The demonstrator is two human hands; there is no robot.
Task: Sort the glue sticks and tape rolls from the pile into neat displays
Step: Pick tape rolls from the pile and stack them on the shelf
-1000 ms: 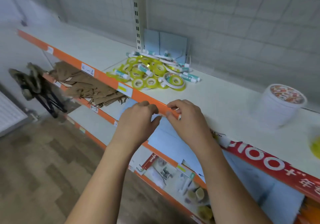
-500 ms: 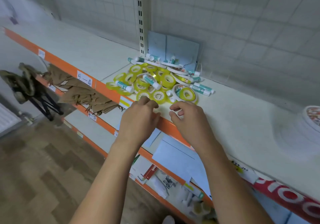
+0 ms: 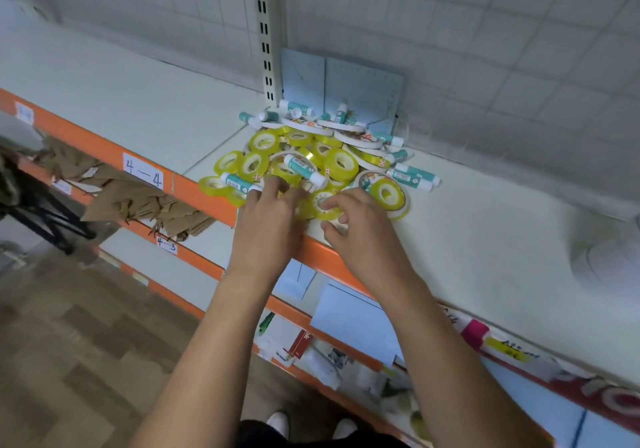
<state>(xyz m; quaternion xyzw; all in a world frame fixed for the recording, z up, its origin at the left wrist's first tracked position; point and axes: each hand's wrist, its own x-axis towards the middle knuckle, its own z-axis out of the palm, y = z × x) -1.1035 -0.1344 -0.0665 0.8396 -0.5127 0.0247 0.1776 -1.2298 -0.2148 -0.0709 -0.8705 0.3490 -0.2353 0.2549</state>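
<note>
Yellow tape rolls (image 3: 341, 165) look light, stiff and slick: hook the core. At six o'clock of the pile (image 3: 322, 146), the left hand (image 3: 272, 215) and right hand (image 3: 360, 229) have their fingers loosely spread, touching rolls and gripping nothing.

Brown paper bags (image 3: 138, 201) (lower shelf (image 3: 194, 267))

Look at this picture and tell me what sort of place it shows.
Most likely a shop or its stockroom, perhaps selling stationery: tiered shelving with orange front rails, a handwritten shelf label reading 4—4, and a pile of tape rolls and glue sticks heaped on the shelf.
</note>
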